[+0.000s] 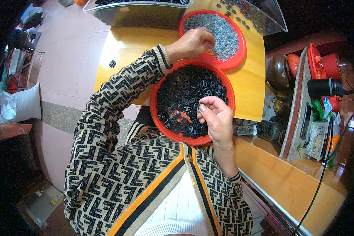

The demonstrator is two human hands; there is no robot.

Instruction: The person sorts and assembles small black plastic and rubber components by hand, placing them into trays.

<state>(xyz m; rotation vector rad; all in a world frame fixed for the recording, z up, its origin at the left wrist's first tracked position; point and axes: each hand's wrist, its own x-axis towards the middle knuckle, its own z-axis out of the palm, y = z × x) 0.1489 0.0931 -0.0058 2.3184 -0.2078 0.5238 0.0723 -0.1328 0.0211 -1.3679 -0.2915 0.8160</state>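
Note:
A red round basin (pixel 155 114) full of small black oval plastic pieces (pixel 185 94), each with holes through it, sits near my lap. Over its right side is my right hand (pixel 217 118), thumb and fingertips pinched together; whatever lies between them is hidden. Just beyond the basin, a red tray (pixel 242 49) holds many small grey screws (pixel 224 35). My left hand (pixel 192 42) reaches over the tray's left edge with its fingers curled closed beside the screws. What those fingers hold, if anything, does not show.
Both containers rest on a yellow wooden table (pixel 126 43). One loose black piece (pixel 112 63) lies at left, several more at far right. Clear bins (pixel 141 15) stand along the far side. A shelf with jars (pixel 279 70) and a black cable (pixel 322 173) is at right.

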